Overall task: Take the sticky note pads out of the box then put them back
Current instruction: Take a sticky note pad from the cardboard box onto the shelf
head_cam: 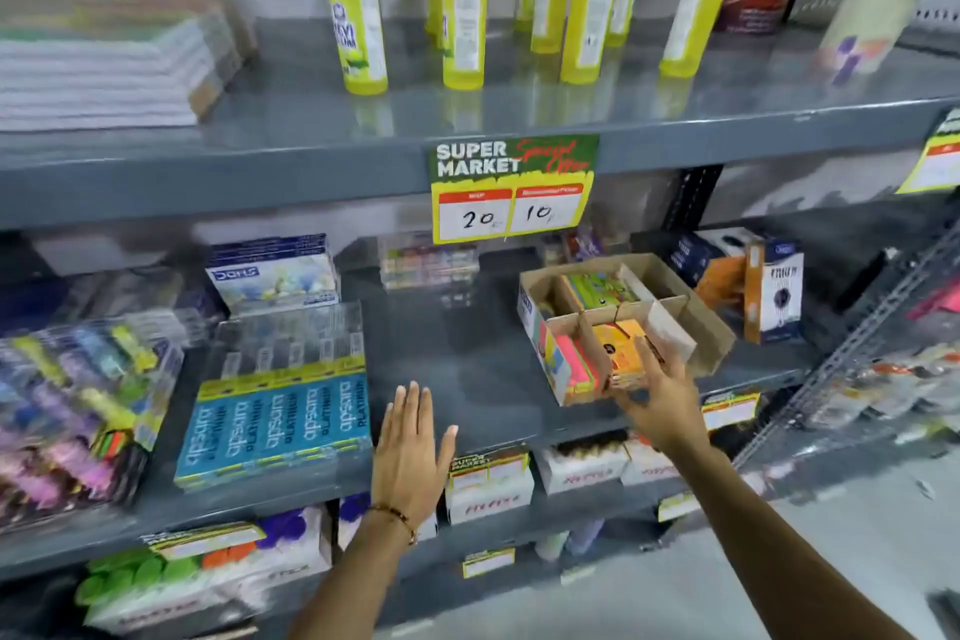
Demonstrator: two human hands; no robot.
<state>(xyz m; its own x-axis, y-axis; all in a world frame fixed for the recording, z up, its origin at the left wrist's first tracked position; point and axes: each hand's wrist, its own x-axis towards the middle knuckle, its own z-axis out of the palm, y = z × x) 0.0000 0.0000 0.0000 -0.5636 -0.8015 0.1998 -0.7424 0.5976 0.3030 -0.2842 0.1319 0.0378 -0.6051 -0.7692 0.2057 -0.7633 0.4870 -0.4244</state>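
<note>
Right hand (657, 392) grasping an orange sticky note pad (621, 346) in the cardboard box (701, 322) on the grey shelf (467, 369), pink pads (571, 359) and green pads (602, 287) filling neighbouring compartments, left hand (410, 452) flat, released, empty.

Brown cardboard box (691, 312) — pink, orange, green sticky note pads (574, 364) — yellow bottles (462, 0), grey shelf (467, 369)

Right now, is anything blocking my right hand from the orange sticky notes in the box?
Nothing visible does. The right hand is already at the front of the cardboard box, fingers on the orange sticky notes. A cardboard divider stands beside them, toward the pink pads, not in the way.
</note>
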